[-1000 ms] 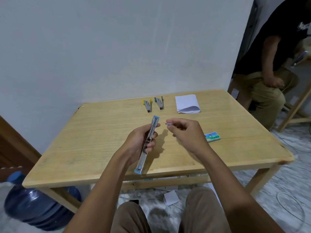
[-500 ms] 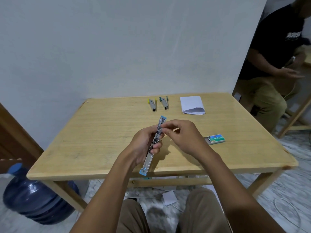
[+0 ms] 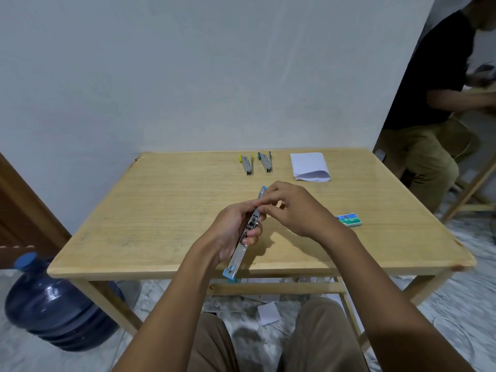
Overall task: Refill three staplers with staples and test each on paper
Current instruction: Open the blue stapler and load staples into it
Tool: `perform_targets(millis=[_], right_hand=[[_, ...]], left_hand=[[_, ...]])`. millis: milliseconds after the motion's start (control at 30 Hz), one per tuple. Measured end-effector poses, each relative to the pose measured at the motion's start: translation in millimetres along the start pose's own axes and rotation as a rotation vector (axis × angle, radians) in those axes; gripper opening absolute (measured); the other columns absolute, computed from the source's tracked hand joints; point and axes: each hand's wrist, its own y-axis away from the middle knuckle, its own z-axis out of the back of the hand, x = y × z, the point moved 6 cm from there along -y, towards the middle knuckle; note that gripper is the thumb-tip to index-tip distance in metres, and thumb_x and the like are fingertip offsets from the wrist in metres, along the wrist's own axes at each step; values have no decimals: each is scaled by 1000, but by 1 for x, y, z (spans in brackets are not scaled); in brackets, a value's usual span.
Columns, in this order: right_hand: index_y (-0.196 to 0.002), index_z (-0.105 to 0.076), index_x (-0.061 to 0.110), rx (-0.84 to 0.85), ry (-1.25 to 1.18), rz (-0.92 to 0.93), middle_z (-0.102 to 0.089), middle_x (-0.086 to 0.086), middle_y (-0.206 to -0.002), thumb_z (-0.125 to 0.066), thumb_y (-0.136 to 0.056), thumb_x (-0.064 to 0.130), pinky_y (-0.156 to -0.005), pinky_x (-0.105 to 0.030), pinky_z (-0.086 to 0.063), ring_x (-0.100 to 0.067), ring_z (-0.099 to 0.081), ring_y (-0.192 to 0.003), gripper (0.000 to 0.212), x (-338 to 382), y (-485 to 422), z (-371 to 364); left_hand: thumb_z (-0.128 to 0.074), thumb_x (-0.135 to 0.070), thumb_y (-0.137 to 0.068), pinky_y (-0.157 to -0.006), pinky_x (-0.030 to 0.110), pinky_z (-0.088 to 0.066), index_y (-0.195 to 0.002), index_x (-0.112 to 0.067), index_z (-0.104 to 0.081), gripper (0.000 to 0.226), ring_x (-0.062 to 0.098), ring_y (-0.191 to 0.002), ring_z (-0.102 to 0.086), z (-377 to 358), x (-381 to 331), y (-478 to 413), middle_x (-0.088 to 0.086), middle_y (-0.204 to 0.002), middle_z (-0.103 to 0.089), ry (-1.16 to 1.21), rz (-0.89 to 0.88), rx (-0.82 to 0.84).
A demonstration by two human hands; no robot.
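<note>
At the lower left of the frame a dark blue water bottle (image 3: 53,304) stands on the floor beside the leg of the wooden surface (image 3: 161,210). Toward the far edge of that surface, upper centre of the frame, a yellow stapler (image 3: 247,165) and a green stapler (image 3: 266,162) lie side by side, just apart, their noses pointing toward the viewer.

In the centre, the left hand (image 3: 230,232) grips the blue stapler (image 3: 236,260) around its middle, fingers curled over the metal body. The stapler is swung open into one long line, tilted slightly. One blue end hangs past the near edge of the surface and the other blue end points up toward the far staplers. It is held above the surface, not resting on it.

Just right of it, the right hand (image 3: 295,210) has its fingers curled, and its index fingertip and thumb pinch at the upper half of the open stapler. Whether a strip of staples sits between those fingertips cannot be told.

Right of the green stapler lies a folded stack of white paper (image 3: 310,167). Lower and further right, near the right wrist, a small green and blue staple box (image 3: 349,220) lies flat. On the floor under the surface sits a white paper scrap (image 3: 268,312). At the far right edge another person (image 3: 429,103) in a black shirt sits on a wooden seat.
</note>
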Motion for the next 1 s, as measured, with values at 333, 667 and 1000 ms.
perform_targets(millis=[333,667,1000], right_hand=[[-97,-73,37,-137,73,11,-54,17,-94,-68,-91,35,-67,-21,-38,-1,-51,-83,9,-13,17,-14],[-123,-62,44,-115,457,23,-51,13,-111,-48,-98,48,-73,-26,-33,-6,-49,-100,29,-14,16,-10],[-111,-67,43,-203,-51,-14,-61,19,-97,-56,-92,51,-71,-28,-50,-3,-59,-88,24,-16,29,-16]], left_hand=[[-33,-11,-101,-37,20,-19,-103,-6,-54,22,9,-45,-32,3,5,3,0,-65,-47,9,52,-87],[-32,-10,-101,-35,19,-22,-103,-4,-57,25,10,-45,-33,7,6,3,3,-69,-48,10,51,-122],[-32,-13,-102,-34,20,-25,-120,1,-56,33,10,-45,-34,17,12,-3,2,-65,-44,76,57,-203]])
